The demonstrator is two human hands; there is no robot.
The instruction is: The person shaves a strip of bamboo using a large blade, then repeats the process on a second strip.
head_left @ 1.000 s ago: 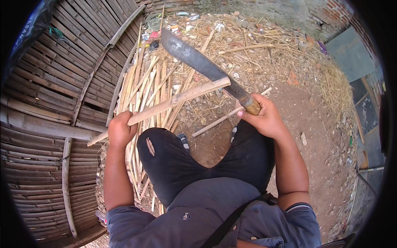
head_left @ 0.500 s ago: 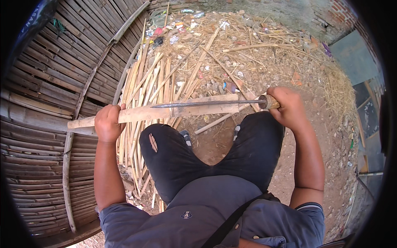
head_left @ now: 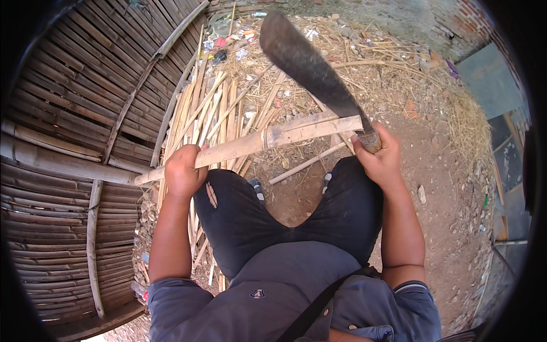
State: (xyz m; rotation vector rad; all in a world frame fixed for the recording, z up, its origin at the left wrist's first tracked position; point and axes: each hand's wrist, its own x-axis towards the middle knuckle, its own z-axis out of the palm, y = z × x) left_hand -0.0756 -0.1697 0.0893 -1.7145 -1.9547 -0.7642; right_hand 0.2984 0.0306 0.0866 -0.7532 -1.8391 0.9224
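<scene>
My left hand point(head_left: 185, 171) is closed round the left part of a split bamboo piece point(head_left: 296, 132), which slants up to the right above my knees. A darker node ring crosses its middle. In my right hand point(head_left: 380, 158) is the wooden handle of a machete point(head_left: 310, 65). Its broad dark blade points up and to the left, flat side in view. The base of the blade is beside the right end of the bamboo; whether they touch I cannot tell. My right thumb lies close below that end.
A pile of split bamboo strips point(head_left: 191, 122) lies on the ground at the left, by a bamboo-slat wall point(head_left: 62, 102). Straw, shavings and litter point(head_left: 421, 85) cover the far ground. Grey panels point(head_left: 490, 80) lean at the right. A loose stick point(head_left: 307, 164) lies beyond my feet.
The machete has turned from lying edge-on along the bamboo to pointing up and away, flat side showing. The bamboo and my left hand have shifted right, and the bamboo's right end has risen.
</scene>
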